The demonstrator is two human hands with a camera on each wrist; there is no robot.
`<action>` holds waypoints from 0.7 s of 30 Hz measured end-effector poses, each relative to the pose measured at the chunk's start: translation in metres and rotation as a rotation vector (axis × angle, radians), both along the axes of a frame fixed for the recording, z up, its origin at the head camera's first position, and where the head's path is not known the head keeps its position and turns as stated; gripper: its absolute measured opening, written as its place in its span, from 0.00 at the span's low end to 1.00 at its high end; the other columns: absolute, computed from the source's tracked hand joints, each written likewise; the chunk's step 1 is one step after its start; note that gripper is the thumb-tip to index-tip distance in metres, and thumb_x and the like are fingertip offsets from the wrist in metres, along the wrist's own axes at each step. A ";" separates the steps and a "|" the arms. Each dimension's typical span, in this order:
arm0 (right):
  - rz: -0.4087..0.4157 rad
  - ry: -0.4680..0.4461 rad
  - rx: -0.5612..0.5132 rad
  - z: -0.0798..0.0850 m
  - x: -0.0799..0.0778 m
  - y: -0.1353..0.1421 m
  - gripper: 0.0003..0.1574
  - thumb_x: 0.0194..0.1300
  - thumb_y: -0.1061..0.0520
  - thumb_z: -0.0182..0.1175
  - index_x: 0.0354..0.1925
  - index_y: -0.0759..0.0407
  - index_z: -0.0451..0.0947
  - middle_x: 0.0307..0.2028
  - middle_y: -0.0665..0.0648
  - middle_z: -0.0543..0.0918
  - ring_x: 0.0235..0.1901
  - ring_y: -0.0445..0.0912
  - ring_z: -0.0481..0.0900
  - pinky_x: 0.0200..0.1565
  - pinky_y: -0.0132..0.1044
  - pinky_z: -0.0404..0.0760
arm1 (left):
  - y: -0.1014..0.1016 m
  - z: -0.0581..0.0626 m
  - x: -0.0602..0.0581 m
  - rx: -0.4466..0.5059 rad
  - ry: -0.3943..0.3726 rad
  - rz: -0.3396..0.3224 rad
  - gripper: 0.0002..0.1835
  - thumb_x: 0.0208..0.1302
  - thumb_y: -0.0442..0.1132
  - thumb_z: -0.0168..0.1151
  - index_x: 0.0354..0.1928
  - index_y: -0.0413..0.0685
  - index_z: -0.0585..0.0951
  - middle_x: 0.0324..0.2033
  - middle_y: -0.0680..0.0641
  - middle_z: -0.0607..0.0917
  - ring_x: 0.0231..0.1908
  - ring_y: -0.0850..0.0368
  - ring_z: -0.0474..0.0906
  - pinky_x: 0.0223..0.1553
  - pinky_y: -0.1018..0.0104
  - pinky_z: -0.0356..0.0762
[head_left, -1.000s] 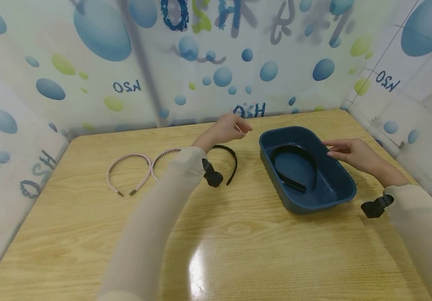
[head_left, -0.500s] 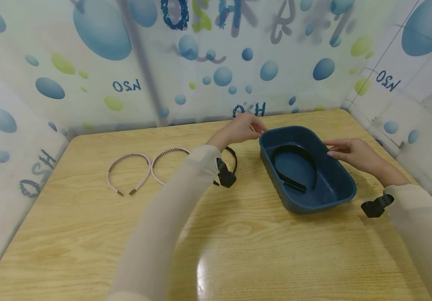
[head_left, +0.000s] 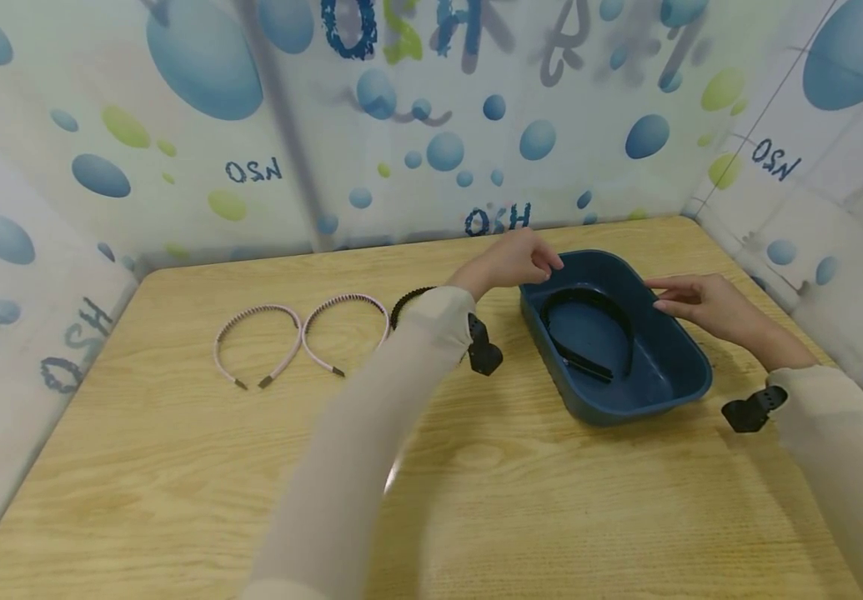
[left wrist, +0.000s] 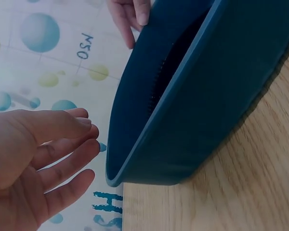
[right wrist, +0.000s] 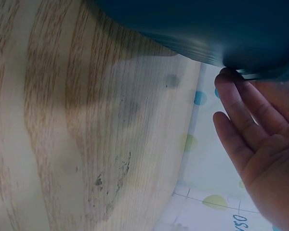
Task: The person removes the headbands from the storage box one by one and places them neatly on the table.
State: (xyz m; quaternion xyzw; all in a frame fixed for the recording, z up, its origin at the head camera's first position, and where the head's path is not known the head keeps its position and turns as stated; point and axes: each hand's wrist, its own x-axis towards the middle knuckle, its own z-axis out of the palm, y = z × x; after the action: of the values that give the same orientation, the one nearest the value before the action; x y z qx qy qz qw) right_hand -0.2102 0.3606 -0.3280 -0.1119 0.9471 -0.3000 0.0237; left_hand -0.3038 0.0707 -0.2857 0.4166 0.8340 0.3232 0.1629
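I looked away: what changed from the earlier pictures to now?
The left hand, holding nothing, moved rightward, now overlapping the far left corner of the blue tub in the head view. Nothing was visibly gripped or released. The right hand still holds the tub, which stayed put, like the black headband inside and the pink headbands.

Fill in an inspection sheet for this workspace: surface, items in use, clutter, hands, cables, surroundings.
Surface: wood-grain table; dark marks show in the right wrist view.
Items in use: two pale pink headbands lie side by side; one black headband is partly hidden by the left sleeve; the blue bin contains dark headbands, exact count unclear.
Clutter: nothing seen.
Left hand: near the bin's far left corner, holding nothing.
Right hand: pinches the bin's right rim.
Cables: nothing seen.
Surroundings: pale backdrop printed with blue and green spots and lettering.
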 end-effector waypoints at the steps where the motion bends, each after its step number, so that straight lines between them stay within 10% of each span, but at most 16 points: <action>1: 0.000 0.000 0.000 0.000 0.000 0.000 0.25 0.67 0.60 0.53 0.60 0.68 0.67 0.43 0.70 0.79 0.33 0.26 0.74 0.35 0.31 0.76 | 0.002 0.000 0.000 -0.003 0.001 -0.001 0.13 0.64 0.30 0.53 0.49 0.38 0.80 0.47 0.40 0.80 0.44 0.55 0.77 0.42 0.72 0.73; 15: -0.012 -0.002 0.001 0.000 0.001 0.000 0.25 0.66 0.60 0.54 0.60 0.66 0.68 0.45 0.70 0.79 0.32 0.23 0.72 0.36 0.33 0.77 | 0.032 -0.004 -0.003 -0.045 -0.038 -0.009 0.15 0.63 0.29 0.53 0.51 0.37 0.79 0.48 0.42 0.79 0.45 0.56 0.75 0.42 0.74 0.72; 21: 0.003 0.011 0.008 -0.001 -0.001 0.000 0.25 0.67 0.60 0.53 0.60 0.68 0.67 0.44 0.70 0.79 0.38 0.45 0.80 0.36 0.33 0.77 | 0.043 -0.008 -0.004 -0.083 -0.029 -0.007 0.15 0.62 0.28 0.54 0.51 0.37 0.79 0.48 0.44 0.79 0.46 0.56 0.75 0.42 0.75 0.71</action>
State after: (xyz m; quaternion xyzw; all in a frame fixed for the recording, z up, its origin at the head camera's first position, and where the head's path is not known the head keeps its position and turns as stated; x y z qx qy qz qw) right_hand -0.2108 0.3602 -0.3286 -0.1150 0.9482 -0.2954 0.0195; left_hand -0.3074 0.1135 -0.2940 0.4076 0.8427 0.2939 0.1932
